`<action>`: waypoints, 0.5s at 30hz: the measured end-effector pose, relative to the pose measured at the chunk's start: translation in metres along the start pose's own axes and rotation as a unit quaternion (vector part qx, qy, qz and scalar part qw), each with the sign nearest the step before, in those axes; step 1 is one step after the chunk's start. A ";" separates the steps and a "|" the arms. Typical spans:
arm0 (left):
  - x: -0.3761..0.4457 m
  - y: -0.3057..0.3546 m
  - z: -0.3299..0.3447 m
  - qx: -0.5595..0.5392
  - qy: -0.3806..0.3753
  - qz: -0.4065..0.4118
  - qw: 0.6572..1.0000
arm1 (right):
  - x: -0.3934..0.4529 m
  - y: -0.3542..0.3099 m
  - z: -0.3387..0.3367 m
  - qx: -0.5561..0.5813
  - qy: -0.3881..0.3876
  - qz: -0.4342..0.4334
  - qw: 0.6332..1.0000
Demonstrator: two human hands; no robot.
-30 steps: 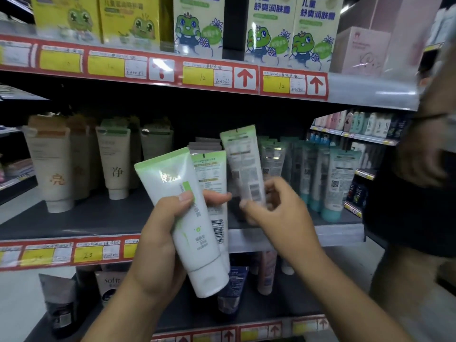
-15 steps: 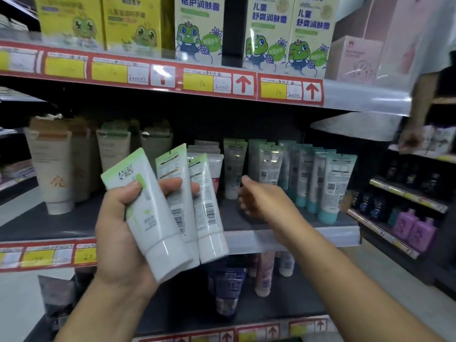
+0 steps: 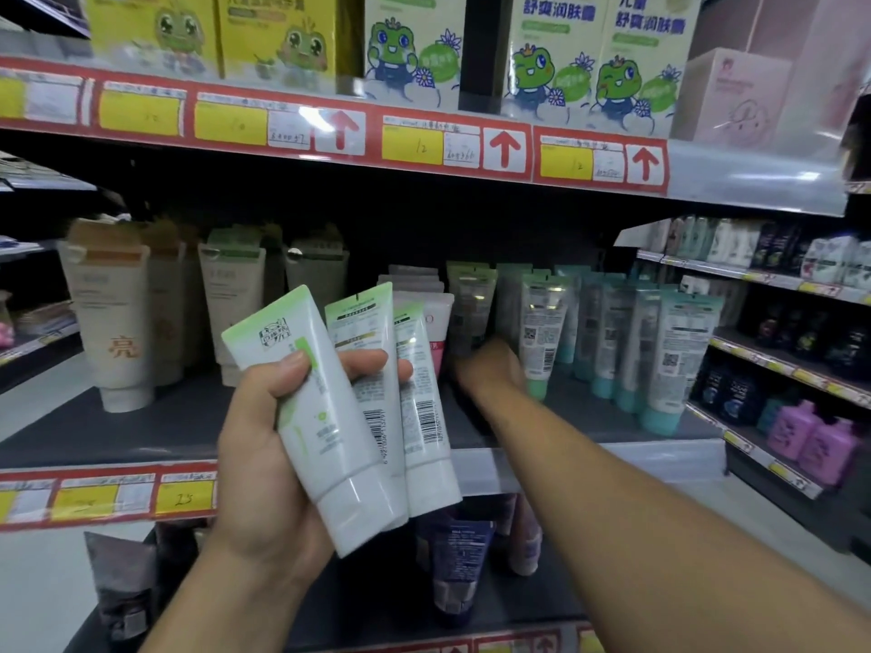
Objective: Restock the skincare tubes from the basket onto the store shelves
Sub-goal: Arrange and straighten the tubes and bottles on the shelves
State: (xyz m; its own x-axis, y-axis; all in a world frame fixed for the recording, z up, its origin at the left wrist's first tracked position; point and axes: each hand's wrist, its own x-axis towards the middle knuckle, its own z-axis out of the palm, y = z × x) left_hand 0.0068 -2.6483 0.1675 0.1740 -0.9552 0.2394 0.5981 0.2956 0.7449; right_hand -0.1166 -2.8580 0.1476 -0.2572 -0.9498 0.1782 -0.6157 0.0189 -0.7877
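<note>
1. On the middle shelf [image 3: 141, 431], a strip of bare dark board runs along the front edge, widest between the beige tubes [image 3: 113, 322] at the left and the teal-capped tubes [image 3: 669, 351] at the right.
2. The left hand [image 3: 268, 445] grips three white-and-green tubes [image 3: 339, 412] fanned out, caps down, in front of the shelf lip; the thumb lies across the front tube and the fingertips curl round the others.
3. The right hand [image 3: 490, 369] reaches over the shelf edge into the gap just left of a tube with a green cap [image 3: 542, 337]. It is blurred, so I cannot tell how far its fingers are spread or whether they hold anything.
4. Behind that hand stand a pink-and-white tube [image 3: 436, 322] and a row of grey-green tubes [image 3: 471, 299], close together, leaving little room at the back.
5. The upper shelf [image 3: 754, 176], with its red-and-yellow price strip [image 3: 424, 143], overhangs the tube tops and carries frog-printed cartons [image 3: 410, 44] and a pink box [image 3: 735, 96].
6. Below the held tubes, on the lower shelf, a dark blue tube [image 3: 459, 558] stands cap down with others beside it.
7. To the right, a neighbouring rack [image 3: 773, 369] holds dark bottles and purple bottles [image 3: 810, 445].
</note>
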 end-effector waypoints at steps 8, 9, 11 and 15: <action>0.001 -0.002 0.003 -0.009 -0.008 -0.008 1.000 | -0.019 0.005 -0.020 -0.100 -0.025 -0.039 0.994; 0.001 -0.002 0.004 -0.009 -0.010 -0.008 1.000 | -0.019 0.006 -0.021 -0.104 -0.041 -0.043 0.993; -0.001 -0.002 0.005 -0.008 -0.012 -0.008 1.000 | -0.019 0.005 -0.023 -0.097 -0.076 -0.047 0.991; -0.002 0.001 0.004 -0.007 -0.010 -0.007 1.000 | -0.021 0.005 -0.032 -0.108 -0.099 -0.037 0.989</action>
State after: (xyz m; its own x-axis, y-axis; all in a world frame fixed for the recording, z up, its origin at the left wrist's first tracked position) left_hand 0.0036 -2.6458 0.1699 0.1493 -0.9590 0.2409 0.6107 0.2810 0.7403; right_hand -0.1381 -2.8281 0.1583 -0.0678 -0.9930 0.0962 -0.7771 -0.0079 -0.6293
